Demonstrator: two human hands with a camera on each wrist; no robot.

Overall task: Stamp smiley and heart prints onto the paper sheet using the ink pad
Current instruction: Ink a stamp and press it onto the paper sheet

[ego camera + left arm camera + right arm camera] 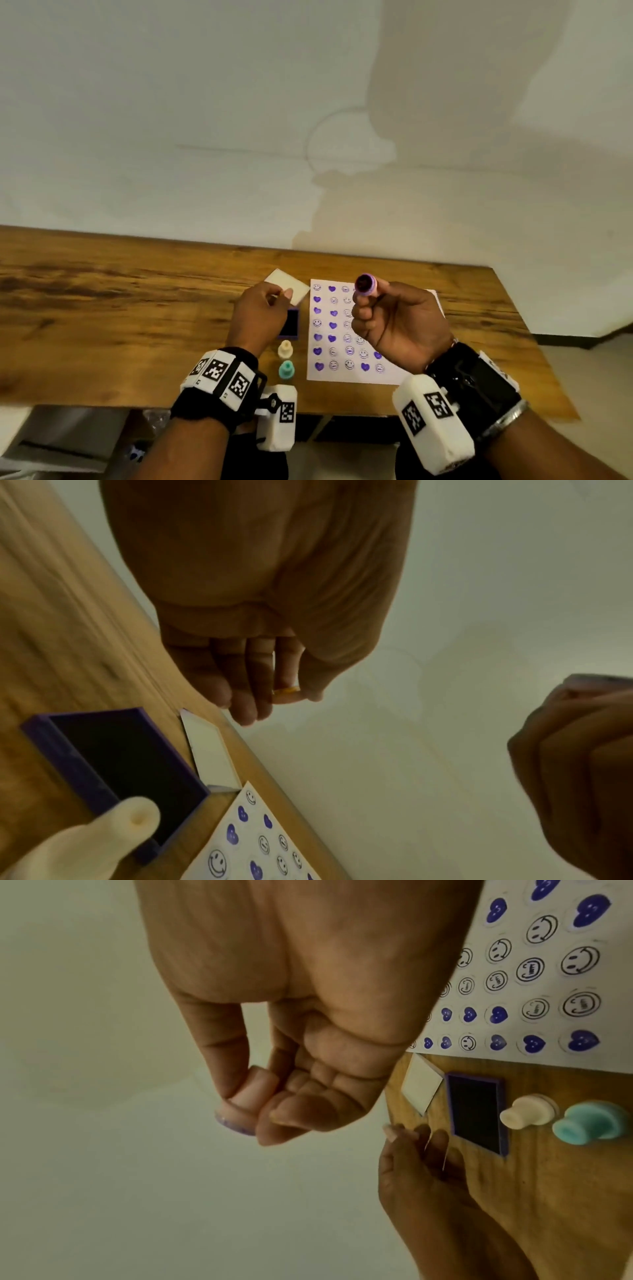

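Wooden table (pixel 102 308) against white wall. Head view: right hand (pixel 397 329) pinches pink stamp (pixel 365 285) raised at centre, inked face tilted up toward camera; paper sheet (pixel 342 373) directly below, ink pad (pixel 288 323) lower left of it. Left wrist view: left hand (pixel 253 610) relaxed, empty, above pad (pixel 120 761). Right wrist view: fingers (pixel 291 1118) curl around stamp (pixel 246 1102), sheet (pixel 548 974) upper right.

Table (pixel 137 308) – grained wood; paper sheet (pixel 394 375) – matt white.
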